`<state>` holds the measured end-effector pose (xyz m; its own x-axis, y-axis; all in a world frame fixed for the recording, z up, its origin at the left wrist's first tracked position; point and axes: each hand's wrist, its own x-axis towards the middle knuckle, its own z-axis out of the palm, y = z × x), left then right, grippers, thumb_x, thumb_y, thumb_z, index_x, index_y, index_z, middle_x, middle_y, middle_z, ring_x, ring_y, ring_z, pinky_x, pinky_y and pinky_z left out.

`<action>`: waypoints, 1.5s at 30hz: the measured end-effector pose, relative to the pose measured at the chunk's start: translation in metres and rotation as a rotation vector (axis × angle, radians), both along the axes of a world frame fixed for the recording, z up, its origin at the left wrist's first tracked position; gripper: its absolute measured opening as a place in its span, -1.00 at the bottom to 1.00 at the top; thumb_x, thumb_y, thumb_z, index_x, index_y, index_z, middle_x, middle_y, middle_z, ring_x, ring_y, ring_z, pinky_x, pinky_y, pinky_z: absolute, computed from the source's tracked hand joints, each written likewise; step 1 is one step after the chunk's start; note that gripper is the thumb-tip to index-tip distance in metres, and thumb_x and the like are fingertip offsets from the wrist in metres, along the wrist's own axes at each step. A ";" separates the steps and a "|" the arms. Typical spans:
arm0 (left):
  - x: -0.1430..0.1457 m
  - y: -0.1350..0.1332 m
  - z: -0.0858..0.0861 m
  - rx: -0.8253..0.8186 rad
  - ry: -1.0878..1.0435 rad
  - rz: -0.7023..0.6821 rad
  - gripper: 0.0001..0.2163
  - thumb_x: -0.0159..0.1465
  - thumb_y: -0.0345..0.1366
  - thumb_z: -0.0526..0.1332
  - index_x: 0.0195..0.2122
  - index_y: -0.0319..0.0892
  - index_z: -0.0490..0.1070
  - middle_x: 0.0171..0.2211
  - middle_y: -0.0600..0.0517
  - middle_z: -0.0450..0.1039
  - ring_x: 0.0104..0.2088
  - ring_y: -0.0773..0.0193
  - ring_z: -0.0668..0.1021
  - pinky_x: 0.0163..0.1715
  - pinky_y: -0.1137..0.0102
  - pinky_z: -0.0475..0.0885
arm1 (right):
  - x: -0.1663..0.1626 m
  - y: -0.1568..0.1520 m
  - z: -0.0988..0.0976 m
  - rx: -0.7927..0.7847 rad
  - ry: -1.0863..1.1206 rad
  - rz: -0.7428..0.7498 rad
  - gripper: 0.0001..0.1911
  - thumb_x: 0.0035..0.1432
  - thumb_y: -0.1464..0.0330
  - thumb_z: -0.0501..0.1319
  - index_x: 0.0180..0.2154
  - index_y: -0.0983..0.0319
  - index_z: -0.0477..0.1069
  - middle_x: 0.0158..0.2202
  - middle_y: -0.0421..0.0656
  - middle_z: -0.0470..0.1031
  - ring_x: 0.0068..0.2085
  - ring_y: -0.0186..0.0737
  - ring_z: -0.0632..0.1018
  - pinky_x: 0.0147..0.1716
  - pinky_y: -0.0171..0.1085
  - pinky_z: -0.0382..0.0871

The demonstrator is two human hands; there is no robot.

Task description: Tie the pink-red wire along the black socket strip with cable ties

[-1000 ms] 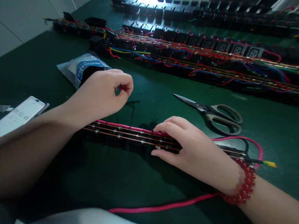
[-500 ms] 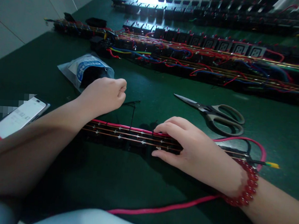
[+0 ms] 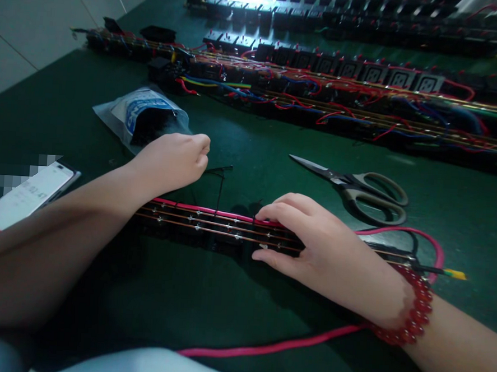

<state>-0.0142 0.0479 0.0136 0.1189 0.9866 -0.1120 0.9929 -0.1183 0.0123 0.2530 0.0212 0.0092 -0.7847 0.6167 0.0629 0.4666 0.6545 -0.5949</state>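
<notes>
Spanning the strip (image 3: 218,236), your right hand (image 3: 323,244) lies across its copper rods, fingers spread apart: the forefinger reaches the cable (image 3: 240,215) at the far edge, and the thumb sits by the near edge. That spread probably steadies both at once, though you show no sign of how hard you press.

Your left hand (image 3: 177,156) hovers over the strip's far side, fingers curled closed. Whether they pinch anything, I cannot tell, since their tips are hidden.

The strip lies lengthwise before you on the table (image 3: 251,144), likely so that you can reach along its rods from either end. The cable runs along its far edge, then loops loosely past your right wrist, where you wear a bracelet (image 3: 417,311). A tie (image 3: 220,191) stands up between your hands, its tail untrimmed.

You have the scissors (image 3: 337,181) lying just beyond your right hand, presumably to be handy, their points to your left. The bag (image 3: 120,113) opens towards your left hand, which suggests easy picking of its dark contents. Your phone (image 3: 24,200) lies beyond your left forearm, partly covered by it.
</notes>
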 end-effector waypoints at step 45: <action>-0.001 0.003 -0.010 -0.010 -0.045 -0.283 -0.76 0.32 -0.25 0.02 -0.19 -0.15 0.46 -0.15 -0.05 0.48 -0.15 0.13 0.52 -0.16 0.28 0.43 | -0.001 0.000 0.000 -0.002 -0.009 -0.002 -0.69 0.07 0.35 0.39 -0.12 0.19 0.43 -0.16 -0.11 0.48 -0.15 -0.14 0.52 -0.19 -0.15 0.49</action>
